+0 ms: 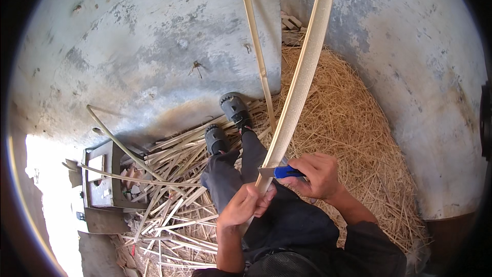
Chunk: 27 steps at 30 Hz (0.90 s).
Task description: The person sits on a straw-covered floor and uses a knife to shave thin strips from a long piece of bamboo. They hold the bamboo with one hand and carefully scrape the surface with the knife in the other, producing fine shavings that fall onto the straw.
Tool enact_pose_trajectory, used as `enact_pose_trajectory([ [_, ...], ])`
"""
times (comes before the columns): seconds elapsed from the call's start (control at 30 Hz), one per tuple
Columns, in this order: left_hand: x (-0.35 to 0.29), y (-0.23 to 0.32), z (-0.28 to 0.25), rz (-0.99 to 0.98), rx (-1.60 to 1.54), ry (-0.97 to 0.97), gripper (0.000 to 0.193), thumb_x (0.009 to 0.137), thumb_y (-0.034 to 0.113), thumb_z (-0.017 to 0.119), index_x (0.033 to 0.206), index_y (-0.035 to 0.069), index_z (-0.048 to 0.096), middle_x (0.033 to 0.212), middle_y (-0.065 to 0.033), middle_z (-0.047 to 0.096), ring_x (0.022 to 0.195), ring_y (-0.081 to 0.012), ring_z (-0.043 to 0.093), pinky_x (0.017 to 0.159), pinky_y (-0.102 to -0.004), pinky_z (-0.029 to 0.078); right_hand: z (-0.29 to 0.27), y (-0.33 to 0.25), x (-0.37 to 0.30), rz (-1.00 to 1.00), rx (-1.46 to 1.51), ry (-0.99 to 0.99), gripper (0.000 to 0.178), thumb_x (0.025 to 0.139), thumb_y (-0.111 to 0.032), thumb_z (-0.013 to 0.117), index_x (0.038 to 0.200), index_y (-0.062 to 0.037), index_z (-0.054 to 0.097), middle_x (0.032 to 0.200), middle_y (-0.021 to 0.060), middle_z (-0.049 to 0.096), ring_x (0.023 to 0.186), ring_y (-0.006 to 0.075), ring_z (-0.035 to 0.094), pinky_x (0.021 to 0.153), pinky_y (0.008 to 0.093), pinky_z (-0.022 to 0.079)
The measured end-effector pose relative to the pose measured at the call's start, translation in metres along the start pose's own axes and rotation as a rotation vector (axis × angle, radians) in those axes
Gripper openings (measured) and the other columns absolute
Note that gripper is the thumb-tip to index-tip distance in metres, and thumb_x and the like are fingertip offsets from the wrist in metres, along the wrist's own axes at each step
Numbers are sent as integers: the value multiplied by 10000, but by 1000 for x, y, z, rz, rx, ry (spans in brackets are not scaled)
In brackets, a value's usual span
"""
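Note:
A long, pale split bamboo strip (299,90) rises from my lap toward the top of the view. My left hand (246,204) grips it near its lower end, fingers wrapped round. In my right hand (319,177) is a blue-handled utility knife (288,172), its blade pointing left. That blade lies across the strip just above my left hand; how deep it sits in the bamboo I cannot tell. Below my left hand, the strip's end is partly hidden by my hand and dark clothing.
Another bamboo strip (259,51) leans against the worn grey-white wall (169,36). Fine shavings (353,123) are heaped at the right. Many split strips (179,220) litter the floor at the left, beside a grey box-like frame (105,177). My dark shoes (234,107) stand near the wall.

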<state>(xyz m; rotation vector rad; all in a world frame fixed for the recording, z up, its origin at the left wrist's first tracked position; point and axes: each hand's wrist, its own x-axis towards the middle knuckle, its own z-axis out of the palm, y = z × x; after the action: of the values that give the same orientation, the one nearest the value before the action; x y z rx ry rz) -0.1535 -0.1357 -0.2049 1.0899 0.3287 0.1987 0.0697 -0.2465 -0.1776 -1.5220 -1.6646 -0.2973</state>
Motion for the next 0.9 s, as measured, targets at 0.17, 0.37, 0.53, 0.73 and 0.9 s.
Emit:
enact_pose_trajectory([
  [0.17, 0, -3, -5, -48, -80, -48, 554, 1165, 467, 397, 1141, -62, 559, 801, -29, 504, 561, -69, 386, 481, -229, 337, -1, -1, 4, -10, -43, -25, 397, 883, -472, 835, 940, -90, 744, 703, 11, 630, 535, 194, 604, 500, 331, 438],
  [0.37, 4, 1, 1, -28, -64, -79, 647, 1141, 579, 353, 1064, -33, 549, 735, -8, 469, 526, -68, 406, 457, -234, 367, -8, -1, 13, -42, -91, -61, 447, 886, -516, 819, 945, -80, 739, 678, 19, 627, 501, 196, 577, 481, 333, 429],
  [0.53, 4, 11, 10, -80, 2, -38, 755, 1077, 736, 285, 933, 29, 506, 678, 24, 415, 506, -63, 395, 445, -236, 370, -12, 2, 16, -64, -136, -78, 348, 902, -471, 818, 945, -133, 745, 668, -8, 591, 503, 167, 582, 475, 323, 421],
  [0.73, 6, 1, 4, -83, 6, -58, 740, 1078, 740, 275, 891, 54, 481, 659, 23, 407, 480, -60, 369, 421, -235, 321, -17, 4, 18, -66, -192, -101, 361, 921, -508, 787, 926, -149, 744, 647, -22, 571, 487, 158, 556, 465, 318, 409],
  [0.9, 6, -2, 4, -84, 28, -51, 723, 1090, 721, 269, 890, 60, 482, 662, 23, 411, 482, -54, 364, 417, -232, 298, -15, 6, 18, -69, -195, -81, 364, 918, -513, 788, 905, -153, 741, 638, -28, 561, 484, 151, 549, 459, 313, 398],
])
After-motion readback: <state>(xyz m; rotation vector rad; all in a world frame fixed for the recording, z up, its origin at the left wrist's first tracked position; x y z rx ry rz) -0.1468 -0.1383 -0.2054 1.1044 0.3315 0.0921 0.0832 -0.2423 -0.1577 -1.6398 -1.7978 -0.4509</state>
